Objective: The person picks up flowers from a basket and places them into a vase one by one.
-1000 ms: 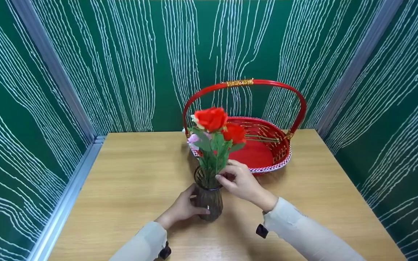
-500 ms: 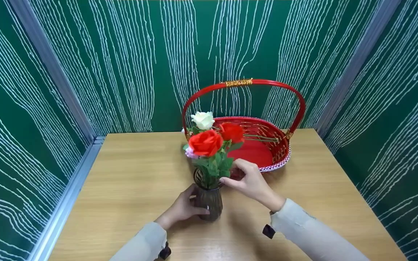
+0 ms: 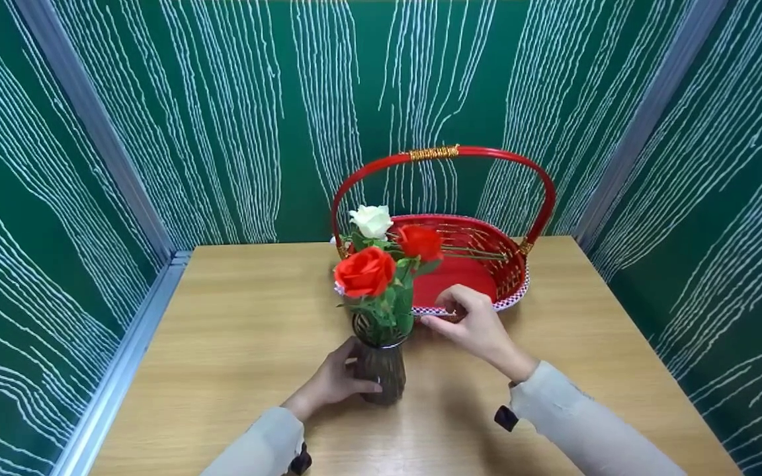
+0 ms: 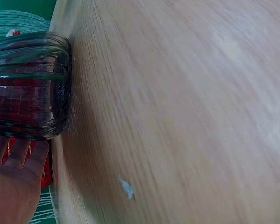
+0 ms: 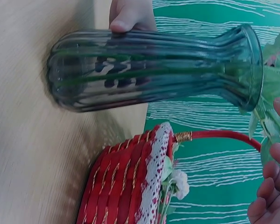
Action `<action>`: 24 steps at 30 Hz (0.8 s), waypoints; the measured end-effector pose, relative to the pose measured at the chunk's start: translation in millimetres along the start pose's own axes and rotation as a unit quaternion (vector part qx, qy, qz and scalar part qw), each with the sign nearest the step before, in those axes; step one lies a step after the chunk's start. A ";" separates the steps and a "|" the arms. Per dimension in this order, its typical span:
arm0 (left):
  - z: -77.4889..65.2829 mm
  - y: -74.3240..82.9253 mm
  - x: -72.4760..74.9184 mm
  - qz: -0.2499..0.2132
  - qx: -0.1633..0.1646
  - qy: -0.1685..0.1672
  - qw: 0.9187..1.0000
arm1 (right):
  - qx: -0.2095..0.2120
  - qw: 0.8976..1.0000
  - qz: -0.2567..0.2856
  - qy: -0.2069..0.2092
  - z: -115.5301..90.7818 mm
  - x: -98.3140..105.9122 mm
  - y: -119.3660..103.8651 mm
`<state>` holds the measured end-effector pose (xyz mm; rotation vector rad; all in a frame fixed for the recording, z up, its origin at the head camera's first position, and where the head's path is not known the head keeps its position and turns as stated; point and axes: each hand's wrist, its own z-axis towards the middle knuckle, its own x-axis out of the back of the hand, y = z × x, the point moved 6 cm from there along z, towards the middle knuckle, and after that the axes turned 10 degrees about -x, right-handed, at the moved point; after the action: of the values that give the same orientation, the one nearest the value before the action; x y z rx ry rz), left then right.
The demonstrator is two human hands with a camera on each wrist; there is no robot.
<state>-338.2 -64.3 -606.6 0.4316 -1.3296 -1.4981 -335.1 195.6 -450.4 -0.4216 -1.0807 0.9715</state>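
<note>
My left hand (image 3: 333,378) grips the side of a dark ribbed glass vase (image 3: 389,371), which stands upright on the table. In the left wrist view the hand's fingers (image 4: 19,151) show under the vase. Green stems stand in the glass, topped by a front red rose (image 3: 366,272) and a second red rose (image 3: 420,242). A pinkish bloom is mostly hidden behind the front one. Just right of the leaves, my right hand (image 3: 477,327) is in the air, thumb and fingers bent and apart, holding nothing. The right wrist view shows its fingers (image 5: 269,186) beside the leaves.
Behind the vase stands a red woven basket (image 3: 516,291) with a tall arched handle (image 3: 543,185). Stems (image 3: 473,254) lie across it; a white rose (image 3: 372,221) shows at its left end. A small pale scrap (image 4: 127,187) lies on the table (image 3: 242,317).
The front red rose has dropped and leaned left, uncovering the white rose. My right hand has let go of the stems and drawn away to the right. My left hand has stayed on the vase.
</note>
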 end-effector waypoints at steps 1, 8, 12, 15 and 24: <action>-0.2 0.1 0.0 -0.001 0.000 0.001 1.000 | -0.001 1.000 -0.004 0.002 0.2 1.4 1.0; -0.4 2.2 0.5 0.001 -0.001 0.000 1.000 | -0.002 0.999 -0.031 0.020 2.5 10.3 13.7; -0.4 2.8 0.8 0.003 0.000 0.000 1.000 | -0.003 0.998 -0.047 0.031 4.6 14.4 23.9; -0.4 1.7 0.3 0.002 0.006 0.000 1.000 | -0.007 0.998 -0.056 0.035 6.6 17.2 31.7; -2.3 -1.2 -1.2 0.002 0.006 0.012 1.000 | -0.057 0.994 -0.090 0.031 19.6 28.3 55.7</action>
<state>-336.4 -64.7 -608.7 0.4520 -1.3208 -1.4779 -373.9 246.0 -465.8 -0.4364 -1.1000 0.7352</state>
